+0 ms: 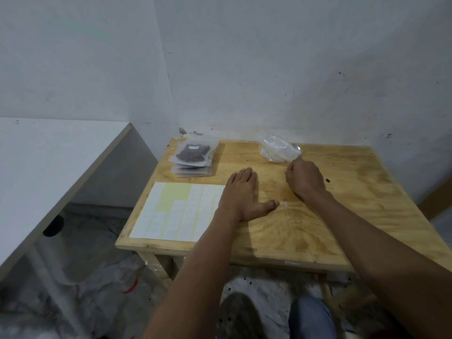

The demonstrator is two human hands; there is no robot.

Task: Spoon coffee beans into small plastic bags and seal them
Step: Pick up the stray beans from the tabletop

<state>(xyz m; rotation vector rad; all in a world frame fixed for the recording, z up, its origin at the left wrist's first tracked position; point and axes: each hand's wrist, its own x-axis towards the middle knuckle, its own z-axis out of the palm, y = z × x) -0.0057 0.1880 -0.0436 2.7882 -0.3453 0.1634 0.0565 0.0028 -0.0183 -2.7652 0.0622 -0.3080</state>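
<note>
Both forearms reach in from the near edge over a pale wooden surface [305, 231]. At the very bottom of the view, a knee in blue denim [309, 316] shows just below the surface's near edge, above a floor covered with crumpled sheeting.

No writing can be read anywhere. A small white label sits on the top bag of the stack, but it is too small and blurred to make out. A sheet of blank white stickers [178, 211] on yellow backing lies at the near left of the surface; part of its far rows is peeled away, leaving bare yellow.

Left hand [241, 194] lies flat, palm down, fingers straight and together, thumb spread to the right, holding nothing; its left edge touches or overlaps the sticker sheet's right edge.

Right hand [305, 178] sits further right and a little farther off, its fingers curled in and pinching the near corner of a crumpled clear plastic bag [276, 149] that rests at the far middle of the surface. What that bag holds cannot be told.

At the far left corner stands a stack of small sealed bags [193, 157], the top one showing dark coffee beans inside. One loose dark bean [328, 180] lies just right of the right hand.

A white shelf [49, 152] runs along the left, well apart from the surface.
</note>
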